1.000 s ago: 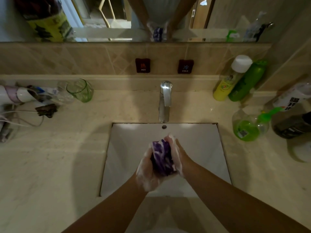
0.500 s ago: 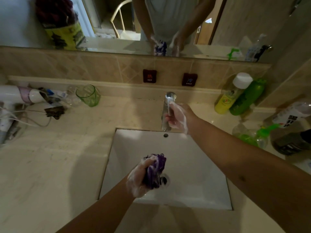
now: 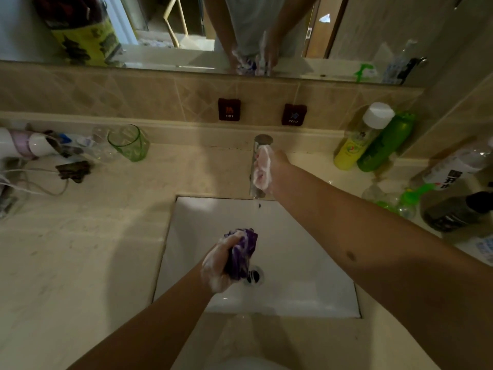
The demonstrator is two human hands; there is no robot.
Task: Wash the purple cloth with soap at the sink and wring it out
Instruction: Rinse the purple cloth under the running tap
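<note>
Sink [image 3: 306, 263]: white, set in marble counter.
Cloth [image 3: 241, 253]: soapy, soft (likely slippery); is bunched in left hand [image 3: 217, 265].
Right hand [image 3: 262, 170]: is wrapped round tap [image 3: 260, 145].

- The bunched purple cloth [image 3: 242, 253] is deep violet streaked with white suds.
- White foam coats the left hand [image 3: 217, 265] and the right hand [image 3: 262, 169].
- The square sink basin [image 3: 306, 263] is plain white.
- The stone counter [image 3: 80, 249] is cream with faint mottling.
- The transparent drinking glass [image 3: 129, 142] is tinted green.
- The two square wall tags [image 3: 229, 109] are dark red with pale lettering.
- The leaning plastic bottle [image 3: 357, 140] is yellow, white-capped.
</note>
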